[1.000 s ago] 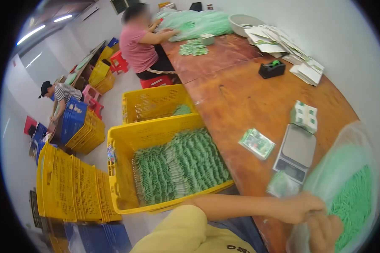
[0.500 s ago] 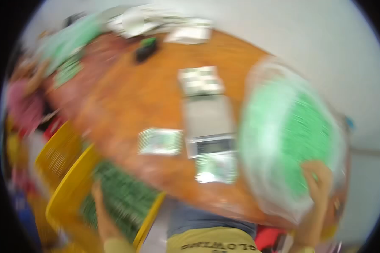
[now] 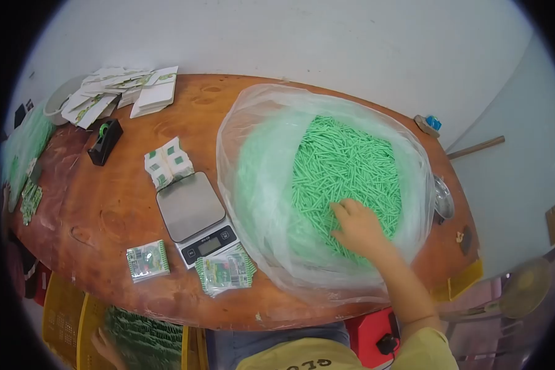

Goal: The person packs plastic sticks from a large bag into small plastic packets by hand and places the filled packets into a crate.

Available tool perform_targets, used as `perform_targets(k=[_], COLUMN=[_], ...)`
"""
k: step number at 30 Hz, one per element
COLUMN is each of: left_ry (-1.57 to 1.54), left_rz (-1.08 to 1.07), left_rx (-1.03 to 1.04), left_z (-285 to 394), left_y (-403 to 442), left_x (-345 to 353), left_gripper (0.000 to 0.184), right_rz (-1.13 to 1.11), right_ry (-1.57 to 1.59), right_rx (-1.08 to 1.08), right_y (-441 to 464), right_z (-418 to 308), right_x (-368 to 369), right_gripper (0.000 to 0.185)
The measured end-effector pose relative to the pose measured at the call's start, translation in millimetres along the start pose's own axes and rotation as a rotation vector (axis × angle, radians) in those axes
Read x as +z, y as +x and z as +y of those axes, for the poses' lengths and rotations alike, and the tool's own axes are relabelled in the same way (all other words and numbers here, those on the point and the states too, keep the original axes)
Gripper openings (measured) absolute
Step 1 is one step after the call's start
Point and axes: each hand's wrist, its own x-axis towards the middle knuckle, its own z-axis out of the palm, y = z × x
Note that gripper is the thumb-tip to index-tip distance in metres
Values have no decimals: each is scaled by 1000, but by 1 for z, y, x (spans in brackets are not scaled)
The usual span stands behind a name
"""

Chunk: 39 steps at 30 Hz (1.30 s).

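My right hand point(image 3: 359, 229) reaches into a big clear plastic bag point(image 3: 262, 139) filled with thin light-green sticks point(image 3: 342, 157). Its thumb and fingers are apart and curve down over the sticks; nothing shows between them. Low on the left, my left hand point(image 3: 106, 349) is inside a yellow crate point(image 3: 87, 330), beside rows of dark-green packets point(image 3: 145, 339). Its visible fingers look stretched out, though part of the hand is cut off. Left of the bag lies a digital kitchen scale point(image 3: 191, 206) with a bare plate.
Small printed packets point(image 3: 225, 271) lie at the scale's front, another packet point(image 3: 148, 261) to its left. A banded bundle point(image 3: 168, 163) sits behind it. Further back are a tape dispenser point(image 3: 105, 142) and white cards point(image 3: 156, 92). A metal bowl point(image 3: 443, 198) stands right of the bag.
The view has swung right and steadied, so the bag and scale appear further left. My right hand is now over the middle-lower part of the sticks. My left hand stays at the crate.
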Motion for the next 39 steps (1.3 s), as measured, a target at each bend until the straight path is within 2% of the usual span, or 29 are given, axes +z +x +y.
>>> perform_targets(k=[4,5,8,10,12,15,16,20,22,25,26,28,31,34,37,39], left_ry=[-209,-197,-198,-211,-261,-260,-251,-266,-418,-672,-757,-823,-908,-891,-835,-831], left_rz=[-68,-15,-61,-91,-140,-162,-172,-168,-202,-324,-378,-447,-560,-658,-752,-745], left_rx=[180,305,490,524,510,609,648,863,913,931,931,1072,1197,1073,1131,1164], left_z=[85,89,166,192,210,257,271,324,366,428,446,478,496,496,499,498], left_y=[-6,-3,-17,-26,-36,-53,-56,-67,-74,-91,-98,-110,-119,-129,-138,-139], left_x=[-20,-15,-25,-27,-27,-38,-40,-50,-51,-37,-24,-11,-6,5,4,2], left_gripper=[23,16,14,13,13,14,14,14,12,11,12,13,15,15,15,14], right_rz=[71,37,-46,-86,-3,36,42,20,26,66,32,-43,-214,-55,-241,-322], right_ry=[-8,22,47,-11,-110,-226,-263,7,176,297,284,255,163,-2,-329,-367], right_rx=[-86,-150,-299,-330,-397,-445,-448,-277,-120,-37,-40,-35,-131,-262,-132,-153], right_y=[9,11,13,10,9,15,16,30,41,61,62,62,40,16,11,15], right_z=[13,19,36,45,42,34,33,55,68,70,71,72,62,43,26,22], right_x=[6,6,4,4,4,14,18,15,5,-7,-10,-13,-28,7,23,19], right_gripper=[44,42,36,30,22,15,14,11,10,10,11,14,15,15,14,14])
